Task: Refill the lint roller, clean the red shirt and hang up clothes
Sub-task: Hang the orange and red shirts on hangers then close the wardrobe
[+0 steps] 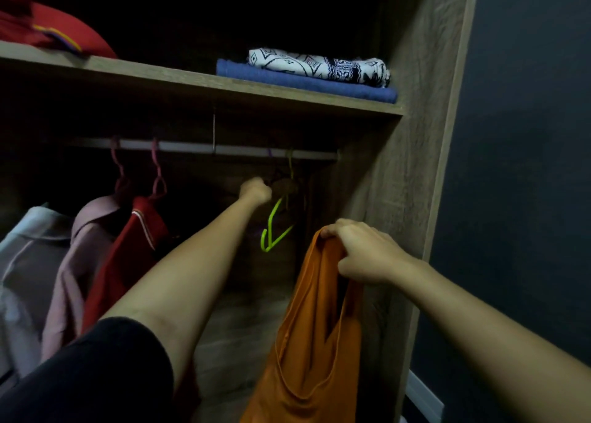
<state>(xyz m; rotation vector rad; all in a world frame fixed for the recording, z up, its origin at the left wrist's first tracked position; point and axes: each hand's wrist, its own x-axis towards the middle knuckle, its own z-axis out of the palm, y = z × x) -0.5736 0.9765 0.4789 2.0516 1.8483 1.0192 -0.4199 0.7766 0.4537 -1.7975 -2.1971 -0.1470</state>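
Note:
My right hand [364, 251] grips an orange garment [315, 336] by its top edge, and the cloth hangs down in front of the wardrobe's right wall. My left hand [256, 190] reaches deep into the wardrobe and closes around the neck of a lime green hanger [273, 227] that hangs from the rail [192, 147]. On the rail's left part a red shirt [128, 256] hangs on a pink hanger, beside a mauve shirt [76, 262].
A wooden shelf [192, 82] above the rail carries a folded blue cloth [303, 80] with a patterned white one [319, 66] on it, and red fabric [48, 35] at the far left. The wardrobe's side panel [415, 167] stands right of my hands. A pale garment [22, 262] hangs leftmost.

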